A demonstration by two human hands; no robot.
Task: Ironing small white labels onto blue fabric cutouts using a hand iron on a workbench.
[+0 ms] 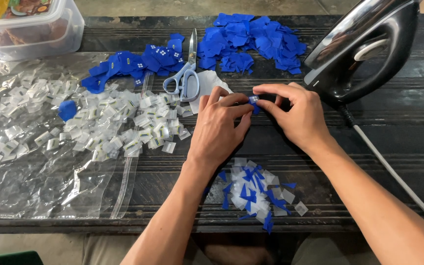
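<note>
My left hand and my right hand meet over the dark wooden table. Together their fingertips pinch one small blue fabric piece with a white patch on it. Just behind my left hand lie grey-handled scissors on a scrap of white paper. Below my hands sits a heap of blue and white offcuts. A pile of plain blue fabric squares lies at the back, and blue pieces with white marks lie to its left.
A black clothes iron stands at the right, its white cord running toward the front edge. Several small clear packets are spread over a clear plastic bag at the left. A clear plastic box sits in the back left corner.
</note>
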